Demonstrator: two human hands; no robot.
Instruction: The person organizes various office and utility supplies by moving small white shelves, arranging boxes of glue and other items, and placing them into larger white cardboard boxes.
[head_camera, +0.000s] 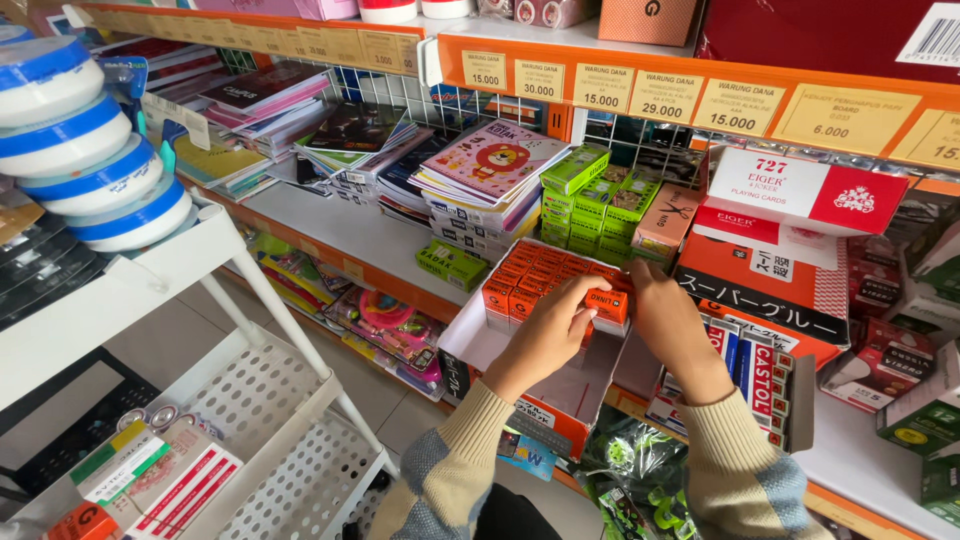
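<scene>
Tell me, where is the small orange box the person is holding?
In the head view, the small orange box sits centre-right, gripped between both hands over an open display carton of matching orange boxes.

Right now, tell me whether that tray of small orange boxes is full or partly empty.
Partly empty: the tray has bare white floor in front of the orange boxes.

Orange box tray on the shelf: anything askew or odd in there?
Yes. The display tray juts past the shelf edge, and only its back rows are filled. One small orange box, held by both hands, sits crosswise at the front instead of lined up.
</scene>
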